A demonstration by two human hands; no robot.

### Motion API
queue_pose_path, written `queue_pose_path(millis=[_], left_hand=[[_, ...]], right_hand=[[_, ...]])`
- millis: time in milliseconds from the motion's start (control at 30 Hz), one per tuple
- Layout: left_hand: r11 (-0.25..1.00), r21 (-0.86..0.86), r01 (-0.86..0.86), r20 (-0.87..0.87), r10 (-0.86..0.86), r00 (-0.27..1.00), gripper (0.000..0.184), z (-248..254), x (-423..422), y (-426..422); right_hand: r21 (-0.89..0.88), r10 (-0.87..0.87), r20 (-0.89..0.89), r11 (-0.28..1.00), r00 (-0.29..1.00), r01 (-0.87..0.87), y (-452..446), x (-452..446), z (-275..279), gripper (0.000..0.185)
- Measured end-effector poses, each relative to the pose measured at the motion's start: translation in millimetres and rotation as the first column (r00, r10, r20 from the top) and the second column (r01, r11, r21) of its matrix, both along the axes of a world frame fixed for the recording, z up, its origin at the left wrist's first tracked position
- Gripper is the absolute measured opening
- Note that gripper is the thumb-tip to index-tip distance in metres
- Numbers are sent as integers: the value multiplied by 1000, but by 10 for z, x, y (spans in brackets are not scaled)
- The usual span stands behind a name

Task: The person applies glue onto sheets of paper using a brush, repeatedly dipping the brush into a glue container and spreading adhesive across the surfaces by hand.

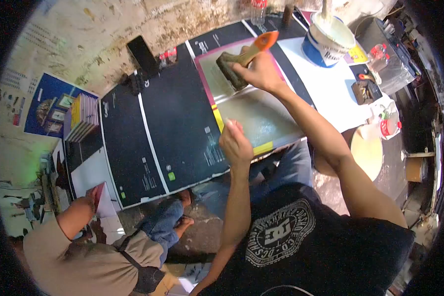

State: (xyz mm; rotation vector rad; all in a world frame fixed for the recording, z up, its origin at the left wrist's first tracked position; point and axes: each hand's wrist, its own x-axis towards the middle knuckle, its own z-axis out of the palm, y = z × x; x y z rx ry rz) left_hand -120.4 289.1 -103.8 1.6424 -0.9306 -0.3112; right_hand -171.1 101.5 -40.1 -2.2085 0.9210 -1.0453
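My right hand (262, 73) grips a wide paintbrush (229, 74) with an orange-tipped handle. Its dark bristles rest on the upper left part of a glossy, wet-looking sheet (261, 116) with pink and yellow edge strips. At the sheet's lower left edge is my left hand (236, 143), fingers curled in; whether anything is between them cannot be made out. Both the sheet and my left hand lie over the black printed table surface (177, 133).
A white and blue bucket (328, 42) stands at the back right on white paper (325, 89). Stacked books (84, 118) and a black phone (142, 54) are at the left and back. Another person (93, 251) sits at the lower left, near the table's front edge.
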Motion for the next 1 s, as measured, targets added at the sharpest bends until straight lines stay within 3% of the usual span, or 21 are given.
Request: queue_pose_path(millis=[33,100,133,167,200,233,267,300,367,433,467,500,567,633,667,767,800,833,900,933,1000], left_hand=[[1000,-7,-16,24,16,1000,42,-27,-17,-8],[1000,-5,-26,-45,26,999,40,21,-21,-44],[999,-13,-45,-85,44,995,40,34,-24,-38],[998,-16,-58,-89,56,994,44,34,-33,-39],[997,-19,-70,-88,68,994,49,37,-26,-37],[997,-23,-72,-78,70,994,54,40,-4,-39],[997,-23,-72,-69,70,995,55,24,11,-38],[997,-25,-68,-59,66,996,55,-5,6,-31],[995,-66,-78,-66,73,995,55,-24,7,-100],[992,-99,-80,-97,70,993,56,-46,-20,-84],[996,-70,-61,-137,51,989,57,-43,-14,-62],[996,-62,-58,-126,50,991,58,-46,-2,-52],[997,-51,-53,-99,48,994,58,-55,5,-52],[997,-54,-60,-95,55,994,58,-68,-3,-27],[996,-61,-69,-94,63,994,58,-59,6,-27],[995,-74,-61,-95,54,994,58,-29,29,0],[999,-49,2,-143,-9,990,48,11,46,48],[998,-59,-25,-166,14,986,49,-7,54,57],[996,-76,-42,-202,26,979,52,-62,22,40],[997,-59,-57,-248,41,968,57,-29,8,41],[991,-92,-92,-315,59,947,59,-38,-7,15]], right_hand=[[151,17,-171,988,985,9,16,9,-169,31],[177,-18,-33,984,999,24,-104,-147,-431,30],[242,-118,-102,960,988,140,-143,-357,-420,28],[77,-137,-156,986,978,151,-345,-599,-550,28],[145,-120,-160,979,980,143,-480,-804,-557,29],[41,-51,-63,998,997,54,-479,-976,-395,29],[-17,-246,-264,968,933,251,-554,-1181,-325,28],[-62,-262,-231,965,937,255,-509,-1281,-167,28],[-82,-401,-399,911,825,403,-230,-1243,325,25],[-218,-340,-167,928,926,302,-160,-1228,308,24],[108,-209,74,974,975,200,-229,-1205,152,23],[310,-181,162,943,970,124,-30,-1016,254,24],[330,-69,295,944,953,-34,173,-697,18,23],[241,-47,-95,968,994,68,468,-508,111,23],[163,-49,-137,984,989,71,510,-517,27,24],[386,-51,-135,917,989,100,107,-1188,-405,25],[252,-102,-190,956,976,149,55,-1406,-295,25],[113,-166,-234,974,958,197,100,-1562,-125,24],[26,-356,-353,921,865,389,253,-1697,245,24],[69,-417,-469,862,779,503,368,-1625,469,24],[136,-344,-141,922,928,363,378,-1533,352,25]])
